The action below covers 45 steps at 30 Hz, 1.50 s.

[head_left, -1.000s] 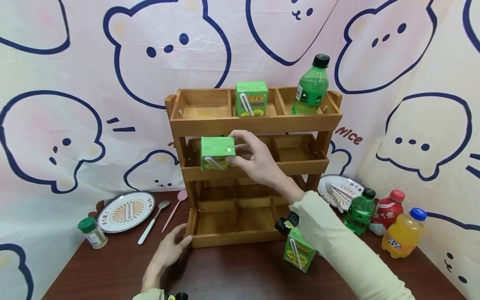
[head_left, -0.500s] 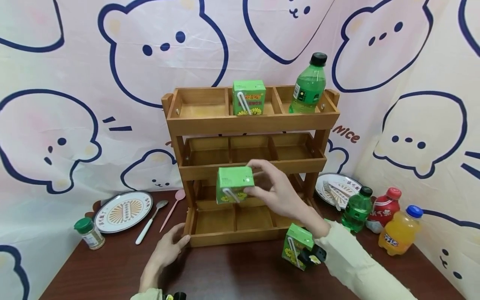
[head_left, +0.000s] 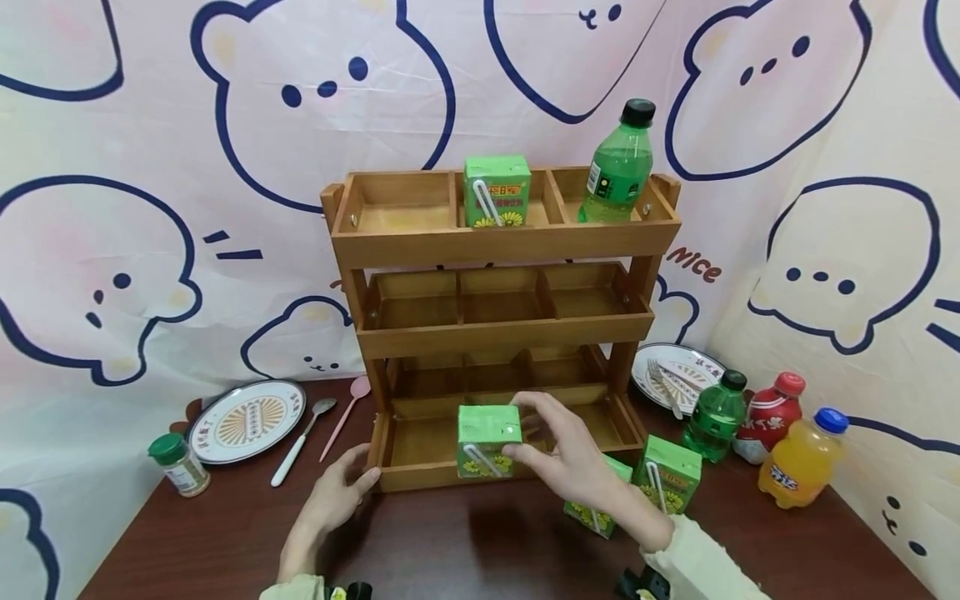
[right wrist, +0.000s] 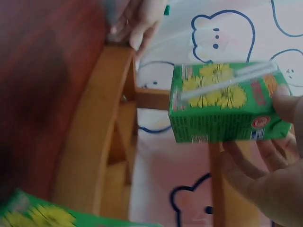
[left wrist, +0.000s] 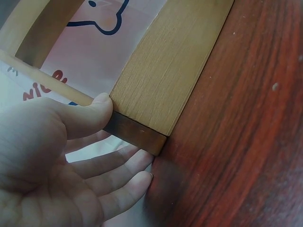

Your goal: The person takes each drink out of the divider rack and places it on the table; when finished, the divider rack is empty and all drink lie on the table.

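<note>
My right hand (head_left: 566,450) grips a green drink carton (head_left: 489,443) by its right end, thumb in front and fingers behind. The carton, with a wrapped straw on its face, is held before the rack's bottom tier; the right wrist view shows its yellow flowers (right wrist: 215,87). At the lower left corner of the wooden rack (head_left: 502,246), my left hand (head_left: 333,498) holds the end of the bottom tier. Its thumb (left wrist: 97,111) lies on the board's edge, the other fingers round the end. Another drink carton (head_left: 497,193) stands in the top tier's middle compartment, a green soda bottle (head_left: 618,171) in the right one.
Two more cartons stand on the table right of the rack, one (head_left: 671,477) partly behind the other (head_left: 588,518) and my forearm. Bottles (head_left: 798,458) and a plate (head_left: 678,375) with a fork lie farther right. Left are a plate (head_left: 247,421), spoons (head_left: 303,442) and a spice jar (head_left: 178,467).
My right hand has brought the carton down and slightly right, from in front of the middle tier to the bottom tier. My left hand has stayed at the rack's corner.
</note>
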Each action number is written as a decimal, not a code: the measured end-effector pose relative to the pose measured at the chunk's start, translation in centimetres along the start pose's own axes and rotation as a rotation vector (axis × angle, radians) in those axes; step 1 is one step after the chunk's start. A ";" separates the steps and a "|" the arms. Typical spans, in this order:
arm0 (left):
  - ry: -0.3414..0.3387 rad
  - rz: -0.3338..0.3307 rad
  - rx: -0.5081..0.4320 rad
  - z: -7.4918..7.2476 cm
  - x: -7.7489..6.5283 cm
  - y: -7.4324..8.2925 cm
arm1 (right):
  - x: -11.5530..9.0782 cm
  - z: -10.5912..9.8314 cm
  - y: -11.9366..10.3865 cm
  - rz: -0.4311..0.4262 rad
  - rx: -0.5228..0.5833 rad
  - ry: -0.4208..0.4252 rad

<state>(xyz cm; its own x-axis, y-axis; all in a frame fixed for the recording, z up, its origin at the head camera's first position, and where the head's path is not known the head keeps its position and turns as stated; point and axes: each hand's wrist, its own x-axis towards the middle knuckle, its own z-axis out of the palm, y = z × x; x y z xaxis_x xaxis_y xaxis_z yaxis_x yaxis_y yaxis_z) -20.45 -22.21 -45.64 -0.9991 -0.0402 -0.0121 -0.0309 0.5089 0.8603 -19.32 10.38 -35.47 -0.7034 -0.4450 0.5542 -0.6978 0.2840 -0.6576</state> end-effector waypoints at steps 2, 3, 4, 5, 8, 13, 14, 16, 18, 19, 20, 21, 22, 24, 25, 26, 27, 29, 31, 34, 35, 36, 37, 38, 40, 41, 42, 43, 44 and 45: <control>0.004 0.005 0.001 0.0 0.0 0.0 | -0.5 0.2 0.2 0.072 0.030 -0.004; 0.005 0.007 0.003 0.0 0.0 0.0 | -0.7 0.2 0.3 0.098 0.044 -0.008; 0.005 0.007 0.004 0.0 0.1 0.0 | -1.0 0.3 0.5 0.114 0.052 -0.010; 0.004 0.007 0.003 0.0 0.1 0.0 | -1.2 0.5 0.6 0.125 0.061 -0.012; 0.002 0.009 0.001 0.1 0.1 0.0 | -2.1 1.0 1.0 0.134 0.064 -0.011; 0.002 0.013 -0.006 0.1 0.1 -0.1 | -3.6 2.0 2.1 0.131 -0.030 0.014; 0.001 0.014 -0.008 0.1 0.1 -0.1 | -3.9 2.2 2.3 0.130 -0.060 0.020; 0.002 0.011 -0.011 0.1 0.1 -0.1 | -4.4 2.6 2.7 0.135 -0.106 0.025; 0.002 0.008 -0.014 0.0 0.2 -0.1 | -4.9 2.9 2.9 0.159 -0.135 0.024; 0.001 0.006 -0.015 0.0 0.2 -0.1 | -5.1 3.1 3.0 0.177 -0.143 0.020; 0.001 0.004 -0.015 0.0 0.2 -0.1 | -5.3 3.2 3.1 0.198 -0.148 0.015; 0.001 0.002 -0.016 0.0 0.2 -0.1 | -5.5 3.3 3.1 0.215 -0.163 0.009; -0.002 0.003 -0.014 0.0 0.2 -0.1 | -5.6 3.3 3.2 0.235 -0.164 0.004; -0.006 0.003 -0.015 -0.1 0.3 -0.1 | -5.8 3.3 3.2 0.260 -0.177 -0.007; -0.007 0.003 -0.016 -0.2 0.3 -0.1 | -6.0 3.3 3.3 0.266 -0.191 -0.013; -0.009 0.001 -0.017 -0.2 0.3 -0.1 | -6.0 3.3 3.3 0.268 -0.205 -0.015; -0.009 -0.001 -0.016 -0.3 0.3 -0.1 | -6.1 3.3 3.4 0.271 -0.218 -0.017; -0.009 -0.005 -0.015 -0.4 0.2 -0.1 | -6.2 3.2 3.5 0.274 -0.235 -0.020; -0.010 -0.005 -0.008 -0.5 0.1 0.0 | -6.3 3.2 3.5 0.281 -0.262 -0.022; -0.016 -0.003 -0.003 -0.5 0.1 0.0 | -6.3 3.0 3.4 0.294 -0.290 -0.025; -0.017 -0.003 -0.003 -0.5 0.2 0.0 | -6.3 2.9 3.4 0.297 -0.301 -0.026; -0.018 -0.004 -0.001 -0.5 0.2 0.1 | -6.3 2.8 3.4 0.301 -0.311 -0.029; -0.017 -0.009 0.000 -0.5 0.2 0.1 | -6.3 2.8 3.3 0.308 -0.317 -0.036; -0.016 -0.009 0.000 -0.5 0.2 0.1 | -6.3 2.7 3.3 0.314 -0.320 -0.042; -0.011 -0.010 0.002 -0.4 0.1 0.1 | -6.4 2.5 3.2 0.329 -0.318 -0.053; -0.010 -0.010 0.004 -0.3 0.1 0.1 | -6.5 2.4 3.2 0.338 -0.319 -0.058; -0.009 -0.009 0.004 -0.3 0.1 0.0 | -6.6 2.3 3.2 0.349 -0.317 -0.065; -0.009 -0.008 0.002 -0.2 0.1 0.0 | -6.7 2.3 3.2 0.360 -0.313 -0.071; -0.009 -0.007 -0.001 -0.1 0.1 0.0 | -6.7 2.3 3.1 0.368 -0.311 -0.076; -0.005 -0.010 -0.005 -0.1 0.1 -0.1 | -6.8 2.3 3.1 0.375 -0.307 -0.080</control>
<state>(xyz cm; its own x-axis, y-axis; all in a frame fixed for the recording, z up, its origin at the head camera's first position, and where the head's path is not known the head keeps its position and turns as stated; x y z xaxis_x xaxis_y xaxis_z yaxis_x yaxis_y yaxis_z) -20.53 -22.32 -45.71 -0.9989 -0.0409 -0.0236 -0.0411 0.5044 0.8625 -16.43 12.32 -42.45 -0.9096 -0.3250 0.2589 -0.4146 0.6688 -0.6171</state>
